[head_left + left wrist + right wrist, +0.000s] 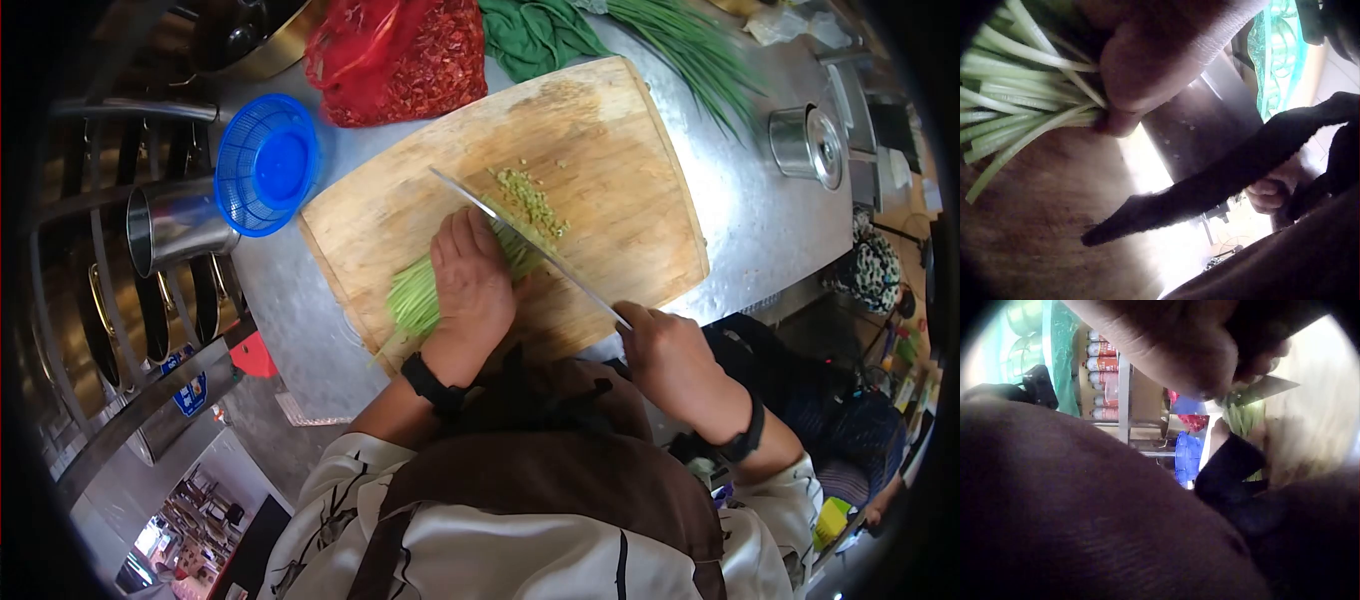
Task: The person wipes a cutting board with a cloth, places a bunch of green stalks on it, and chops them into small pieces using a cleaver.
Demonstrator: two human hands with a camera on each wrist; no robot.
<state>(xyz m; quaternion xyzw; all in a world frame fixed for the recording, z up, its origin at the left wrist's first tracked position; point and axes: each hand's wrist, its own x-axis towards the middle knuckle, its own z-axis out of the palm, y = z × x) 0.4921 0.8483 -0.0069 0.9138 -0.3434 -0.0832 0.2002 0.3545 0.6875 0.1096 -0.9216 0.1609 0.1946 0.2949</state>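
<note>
A bundle of thin pale-green stalks lies on a wooden cutting board. Over it my left hand holds the bundle down, fingers across the top; the left wrist view shows the thumb against the side of the stalks. My right hand grips the handle of a cleaver. Its broad blade shows in the left wrist view, and its edge is at the bundle's cut end, close by the left fingertips. Small chopped green pieces are heaped on the blade's far side.
Behind the board are a red bag of dried chillies, a green cloth and long green stems. A blue basket and a metal pot stand left; a lidded metal container stands right.
</note>
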